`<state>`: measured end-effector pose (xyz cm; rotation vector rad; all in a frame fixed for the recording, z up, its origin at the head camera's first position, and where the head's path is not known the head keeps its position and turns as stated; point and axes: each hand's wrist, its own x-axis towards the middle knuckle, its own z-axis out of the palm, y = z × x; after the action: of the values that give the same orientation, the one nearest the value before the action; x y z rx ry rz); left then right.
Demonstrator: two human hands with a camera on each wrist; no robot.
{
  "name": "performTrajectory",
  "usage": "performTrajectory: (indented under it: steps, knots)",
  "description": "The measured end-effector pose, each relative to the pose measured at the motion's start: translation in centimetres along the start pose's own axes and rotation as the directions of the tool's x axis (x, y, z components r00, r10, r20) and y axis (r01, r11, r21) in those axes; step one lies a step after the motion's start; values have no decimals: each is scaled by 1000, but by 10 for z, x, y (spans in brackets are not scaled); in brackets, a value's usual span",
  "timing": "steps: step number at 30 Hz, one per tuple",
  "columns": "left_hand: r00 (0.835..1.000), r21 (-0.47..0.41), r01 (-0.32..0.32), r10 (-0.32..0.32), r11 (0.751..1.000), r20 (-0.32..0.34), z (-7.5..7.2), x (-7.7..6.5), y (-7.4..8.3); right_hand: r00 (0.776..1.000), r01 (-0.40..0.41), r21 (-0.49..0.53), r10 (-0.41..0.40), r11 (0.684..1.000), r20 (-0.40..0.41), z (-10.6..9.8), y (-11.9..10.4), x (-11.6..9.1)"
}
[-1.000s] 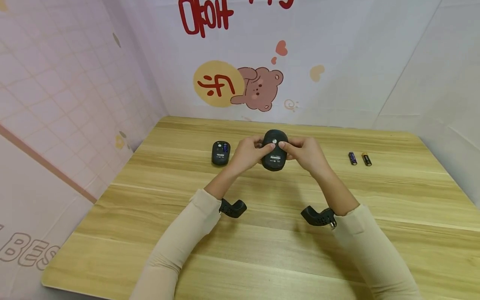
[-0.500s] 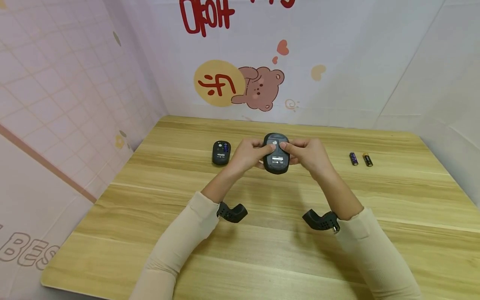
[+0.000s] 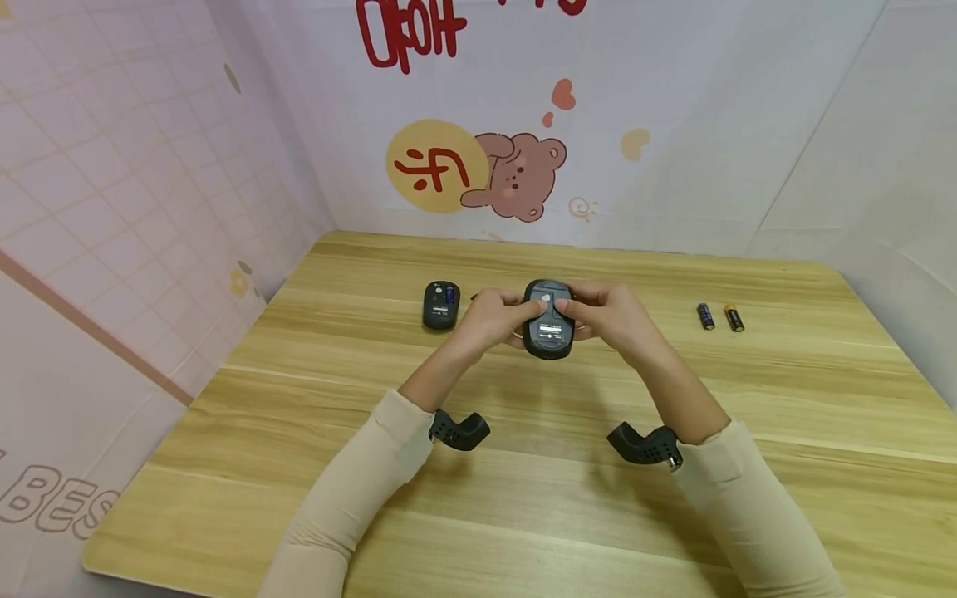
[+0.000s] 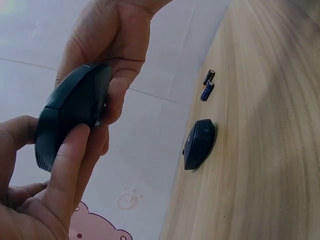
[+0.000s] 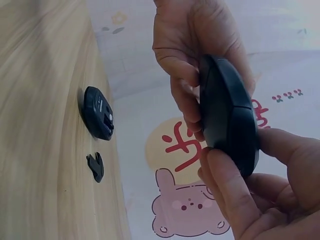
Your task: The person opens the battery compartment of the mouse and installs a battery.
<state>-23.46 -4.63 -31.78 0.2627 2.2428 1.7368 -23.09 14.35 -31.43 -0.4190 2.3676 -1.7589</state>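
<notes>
A black computer mouse (image 3: 549, 340), its labelled underside toward the head camera, is held above the table between both hands. My left hand (image 3: 488, 320) grips its left side, thumb on the underside. On the other side my right hand (image 3: 615, 314) does the same, its thumb close to the left one. Both wrist views show fingers curled round the mouse's edges and top. A second mouse (image 3: 441, 305) lies underside up to the left, a blue battery (image 3: 450, 295) in its exposed compartment. Near it, the right wrist view shows a small black cover (image 5: 95, 167).
Two loose batteries, one blue (image 3: 705, 316) and one black and gold (image 3: 733, 317), lie at the right on the wooden table (image 3: 538, 498). A black rounded piece with a ridged end (image 4: 200, 144) rests on the table in the left wrist view. Behind stands a printed backdrop (image 3: 673, 108).
Both hands have brought the mouse slightly lower and nearer, tilting it so its underside looks lighter. The thumbs stay on it. The second mouse and loose batteries have not moved.
</notes>
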Motion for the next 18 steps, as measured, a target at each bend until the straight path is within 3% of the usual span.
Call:
performTrajectory:
  steps: [6,18]
  knots:
    - [1000,18,7,-7,1000,3,0,0,3,999,-3,31,2,1000,35,-3,-2,-2]
    - [1000,33,0,-1,999,8,-1,-2,6,1000,-12,61,12,998,-6,2,-3,-2]
